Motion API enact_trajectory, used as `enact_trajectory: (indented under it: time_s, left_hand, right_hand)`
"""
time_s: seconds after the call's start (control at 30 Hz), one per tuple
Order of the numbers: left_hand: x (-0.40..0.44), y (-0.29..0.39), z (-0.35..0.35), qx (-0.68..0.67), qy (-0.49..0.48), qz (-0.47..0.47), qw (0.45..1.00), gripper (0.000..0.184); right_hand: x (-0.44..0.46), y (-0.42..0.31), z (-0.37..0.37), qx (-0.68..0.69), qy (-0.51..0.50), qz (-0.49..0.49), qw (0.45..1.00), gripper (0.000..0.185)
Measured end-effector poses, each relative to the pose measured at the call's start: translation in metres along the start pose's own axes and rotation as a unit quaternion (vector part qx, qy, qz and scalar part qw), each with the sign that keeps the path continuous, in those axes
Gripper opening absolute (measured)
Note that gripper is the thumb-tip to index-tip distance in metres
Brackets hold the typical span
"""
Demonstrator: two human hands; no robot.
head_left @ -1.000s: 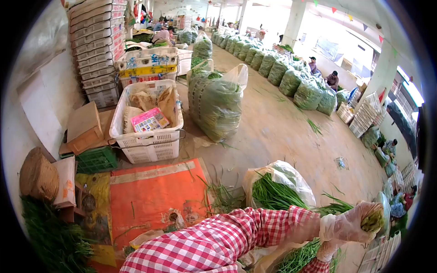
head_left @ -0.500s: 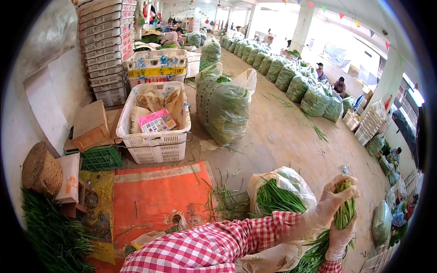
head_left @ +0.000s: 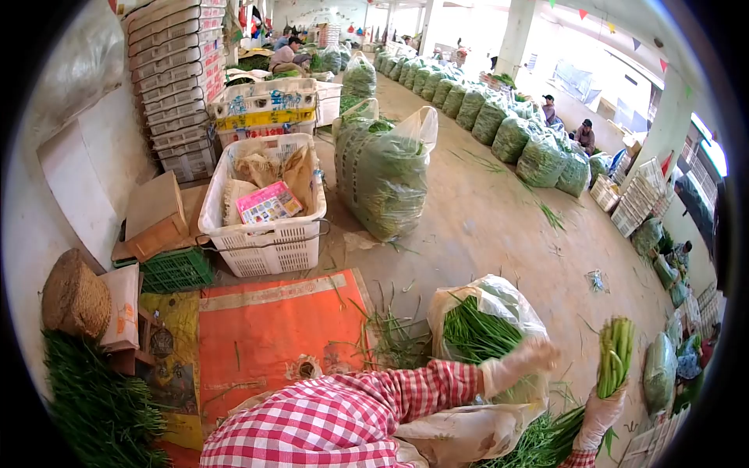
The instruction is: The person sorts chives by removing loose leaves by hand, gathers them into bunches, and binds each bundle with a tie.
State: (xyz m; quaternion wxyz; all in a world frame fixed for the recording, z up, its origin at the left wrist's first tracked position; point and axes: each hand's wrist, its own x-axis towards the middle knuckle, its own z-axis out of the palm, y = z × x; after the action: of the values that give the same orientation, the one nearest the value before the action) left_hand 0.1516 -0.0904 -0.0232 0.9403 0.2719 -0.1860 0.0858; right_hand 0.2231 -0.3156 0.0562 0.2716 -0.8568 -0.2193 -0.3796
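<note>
One blurred hand (head_left: 521, 365), bunch (head_left: 615, 355) part-hidden

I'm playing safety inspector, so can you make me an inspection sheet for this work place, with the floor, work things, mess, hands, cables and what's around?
Surface: brownish floor; worn orange sheet lying on it.
Job's things: bundle of green stalks, held upright; open plastic bag with long greens inside.
Clutter: loose green leaves beside the orange sheet.
Hands: right hand grips the bundle; left hand is blurred, grip unclear.
Cables: nothing seen.
Surroundings: stacked crates, row of filled bags, people in the background.
</note>
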Motion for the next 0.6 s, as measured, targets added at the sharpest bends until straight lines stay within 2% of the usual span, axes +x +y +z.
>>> enact_trajectory:
  time_s: [0.03,0.07,0.1,0.13,0.17,0.23,0.3,0.33,0.37,0.43,0.47,0.5,0.57,0.6]
  left_hand:
    - [0.003,-0.016,0.009,0.085,-0.016,-0.073,0.994,0.055]
    - [-0.003,-0.028,0.013,0.062,-0.001,-0.058,0.996,0.064]
    - [-0.012,-0.030,0.030,0.039,0.012,-0.045,0.998,0.073]
    - [-0.013,-0.015,0.050,0.024,-0.003,0.003,1.000,0.078]
    - [-0.012,-0.005,0.051,0.000,-0.004,0.001,1.000,0.080]
    - [-0.010,0.015,0.054,-0.048,-0.006,-0.003,0.999,0.085]
    - [-0.005,0.023,0.051,0.040,0.052,0.171,0.983,0.072]
    - [-0.010,0.032,0.063,-0.001,0.055,0.182,0.982,0.063]
    - [-0.012,0.042,0.065,-0.001,0.055,0.182,0.982,0.063]
    - [-0.010,0.055,0.065,0.076,0.036,0.159,0.984,0.060]
    - [-0.007,0.058,0.069,0.059,0.058,0.157,0.984,0.049]
    - [-0.005,0.062,0.071,0.058,0.059,0.156,0.984,0.049]
    - [-0.004,0.072,0.074,-0.062,0.004,0.119,0.991,0.034]
    - [-0.004,0.076,0.081,-0.080,-0.008,0.128,0.989,0.024]
  right_hand:
    - [-0.003,-0.007,0.000,0.031,-0.032,0.004,0.999,0.057]
    - [-0.010,-0.007,0.004,-0.050,-0.032,-0.051,0.997,0.058]
    - [-0.013,-0.035,-0.001,-0.020,-0.025,-0.132,0.991,0.057]
    - [-0.020,-0.045,0.000,-0.049,-0.063,-0.126,0.989,0.057]
    - [-0.027,-0.052,0.003,-0.078,-0.099,-0.119,0.985,0.056]
    - [-0.039,-0.071,0.010,-0.011,-0.111,-0.144,0.983,0.055]
    - [-0.051,-0.068,0.024,0.054,-0.134,-0.086,0.986,0.051]
    - [-0.053,-0.074,0.029,0.084,-0.138,-0.071,0.984,0.051]
    - [-0.054,-0.082,0.032,0.115,-0.141,-0.054,0.982,0.051]
    - [-0.052,-0.094,0.039,0.154,-0.145,-0.049,0.976,0.052]
    - [-0.049,-0.100,0.041,0.192,-0.149,-0.045,0.969,0.053]
    - [-0.045,-0.105,0.041,0.191,-0.151,-0.044,0.969,0.053]
    - [-0.036,-0.116,0.038,0.130,-0.080,-0.119,0.981,0.056]
    - [-0.031,-0.123,0.035,0.155,-0.066,-0.133,0.977,0.062]
